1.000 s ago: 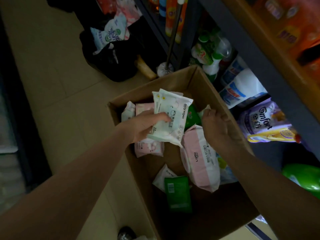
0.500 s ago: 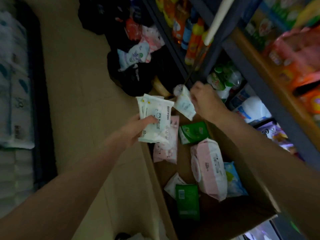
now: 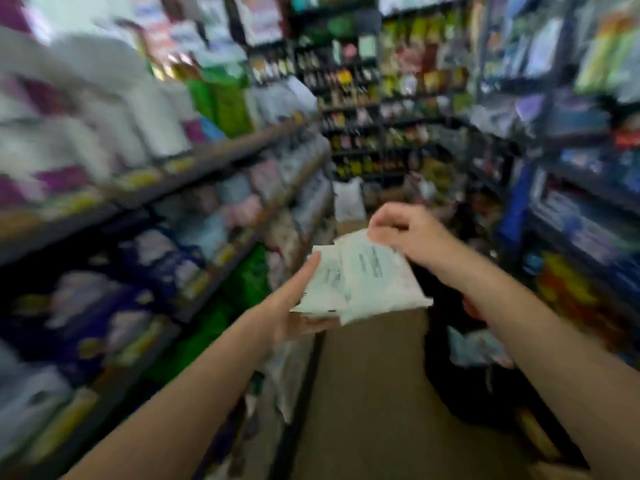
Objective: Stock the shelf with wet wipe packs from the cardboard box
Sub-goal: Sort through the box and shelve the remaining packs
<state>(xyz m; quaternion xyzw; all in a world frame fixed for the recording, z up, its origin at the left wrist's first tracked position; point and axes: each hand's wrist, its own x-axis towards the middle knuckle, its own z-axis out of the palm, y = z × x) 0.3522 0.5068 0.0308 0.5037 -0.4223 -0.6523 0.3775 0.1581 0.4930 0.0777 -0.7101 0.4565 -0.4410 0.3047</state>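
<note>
Head view, blurred: left hand [image 3: 294, 306] grips white wet wipe packs [image 3: 360, 278] from below; right hand [image 3: 405, 230] pinches their top edge.

Left hand [image 3: 294, 306] and right hand [image 3: 408, 233] holding white wet wipe packs [image 3: 360, 278], blurred shop shelves [image 3: 207, 161]

Bright, even light; heavy motion blur throughout, edges smeared, wide-angle bend.
</note>
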